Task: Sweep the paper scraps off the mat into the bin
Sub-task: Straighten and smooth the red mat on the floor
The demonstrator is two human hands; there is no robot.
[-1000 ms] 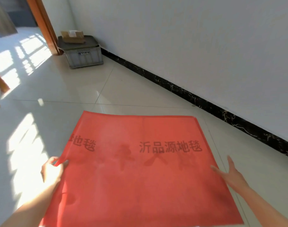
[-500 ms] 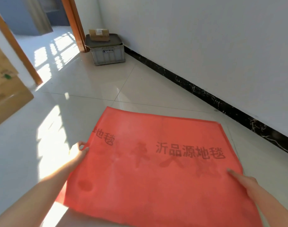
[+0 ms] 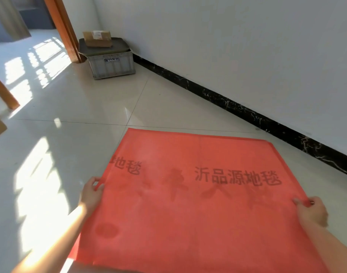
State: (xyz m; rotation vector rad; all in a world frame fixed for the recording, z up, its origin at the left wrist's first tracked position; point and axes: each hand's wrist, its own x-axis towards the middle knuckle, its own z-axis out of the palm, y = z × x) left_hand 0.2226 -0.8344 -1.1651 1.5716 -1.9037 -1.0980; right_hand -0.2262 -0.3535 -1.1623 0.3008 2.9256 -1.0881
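A large red mat (image 3: 188,203) with dark printed characters is spread in front of me, low over the pale tiled floor. My left hand (image 3: 92,191) pinches its left edge, thumb on top. On the opposite side my right hand (image 3: 311,210) grips the right edge with curled fingers. I see no paper scraps on the mat's surface. No bin shows in view.
A grey plastic crate (image 3: 111,63) with a dark lid and a cardboard box (image 3: 97,38) on top stands in the far corner by an orange door frame (image 3: 64,26). A white wall with a black skirting (image 3: 247,113) runs along the right. Sunlight patches the floor at left.
My right hand has gone from lying flat beside the mat to gripping its right edge. The left hand keeps its hold. My view has shifted left and nearer the floor.
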